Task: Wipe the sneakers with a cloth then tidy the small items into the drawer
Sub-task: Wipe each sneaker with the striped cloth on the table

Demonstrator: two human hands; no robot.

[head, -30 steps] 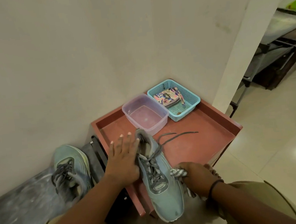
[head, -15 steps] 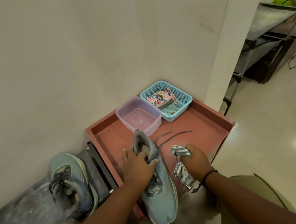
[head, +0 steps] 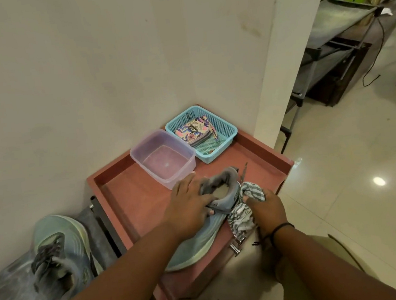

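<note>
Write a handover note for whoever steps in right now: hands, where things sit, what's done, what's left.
Left hand holds the sneaker on the cabinet by its collar, tipped on its side with the heel toward the wall.
Right hand grips the striped cloth against the heel side of that sneaker.
Second sneaker sits upright on the surface left of the red cabinet.
Clear tub and blue basket, holding a patterned pouch, stand at the cabinet's back.
Done: wiping is under way on one sneaker.
Left: finish it, possibly the other sneaker, then put the small items into the drawer.
</note>
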